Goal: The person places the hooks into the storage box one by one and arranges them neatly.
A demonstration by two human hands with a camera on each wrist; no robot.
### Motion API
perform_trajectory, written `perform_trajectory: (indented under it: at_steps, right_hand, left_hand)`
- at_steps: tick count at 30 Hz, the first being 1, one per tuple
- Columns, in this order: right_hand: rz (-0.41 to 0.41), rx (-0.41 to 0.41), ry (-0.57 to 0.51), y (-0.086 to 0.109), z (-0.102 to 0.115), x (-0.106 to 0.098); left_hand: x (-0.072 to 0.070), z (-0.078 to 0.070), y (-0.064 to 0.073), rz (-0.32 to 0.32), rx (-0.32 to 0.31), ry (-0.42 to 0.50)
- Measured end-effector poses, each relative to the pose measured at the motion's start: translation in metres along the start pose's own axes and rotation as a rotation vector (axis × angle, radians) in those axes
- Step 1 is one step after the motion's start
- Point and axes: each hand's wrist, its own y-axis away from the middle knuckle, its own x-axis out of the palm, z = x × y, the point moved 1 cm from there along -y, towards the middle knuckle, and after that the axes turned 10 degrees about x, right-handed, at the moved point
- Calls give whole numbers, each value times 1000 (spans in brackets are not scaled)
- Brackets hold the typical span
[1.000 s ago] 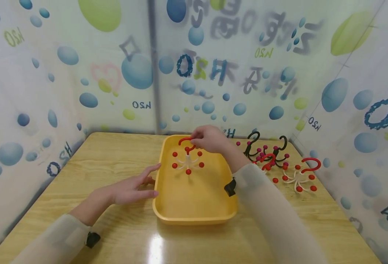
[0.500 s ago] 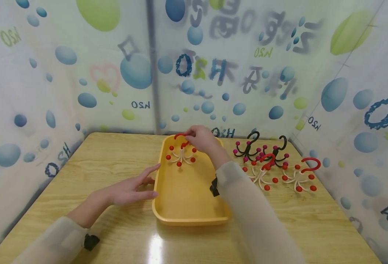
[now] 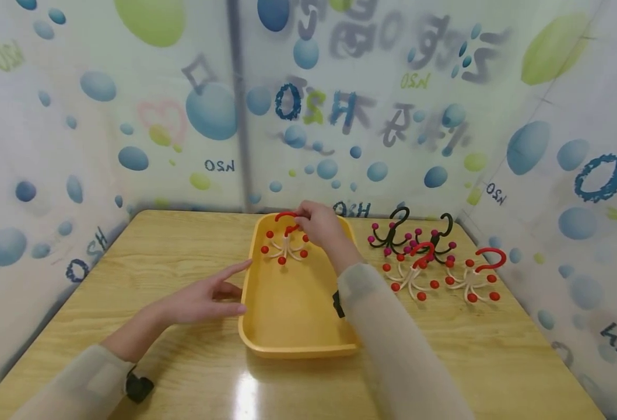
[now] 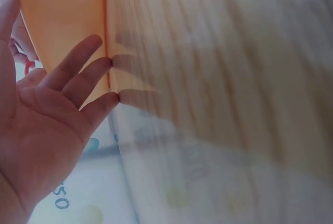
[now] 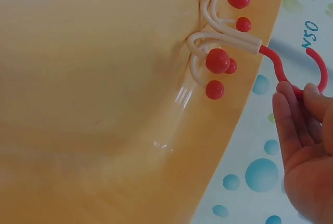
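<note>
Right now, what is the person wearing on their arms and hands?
Both hands, the left hand and the right hand, are bare, with no gloves or rings to see. Each arm has a long, pale, see-through sleeve, and a small black device sits at each wrist.

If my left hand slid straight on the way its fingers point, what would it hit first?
Probably the yellow tray: the left hand lies flat with its fingertips at the tray's near left wall, seemingly touching it already.

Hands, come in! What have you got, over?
Right hand pinches the red hook of a white hanger, standing in the yellow tray. Left hand open at its rim. Nothing in the way.
</note>
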Motion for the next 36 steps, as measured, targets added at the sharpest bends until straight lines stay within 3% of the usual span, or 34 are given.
perform_trajectory:
  at_steps: [7, 12, 20, 30, 36]
  right_hand:
    - [-10, -6, 39, 2, 5, 2]
    - [-8, -6, 105, 3, 8, 0]
    - [73, -5, 157, 5, 8, -10]
    - [68, -43, 184, 33, -8, -68]
    - [27, -44, 200, 59, -40, -105]
  left_hand:
    - [0, 2, 1, 18, -12, 56]
    - [-1, 3, 1, 22, -36, 18]
    - [-1, 0, 2, 22, -54, 3]
    - [-1, 0, 1, 21, -56, -5]
    - [-1, 2, 1, 17, -54, -32]
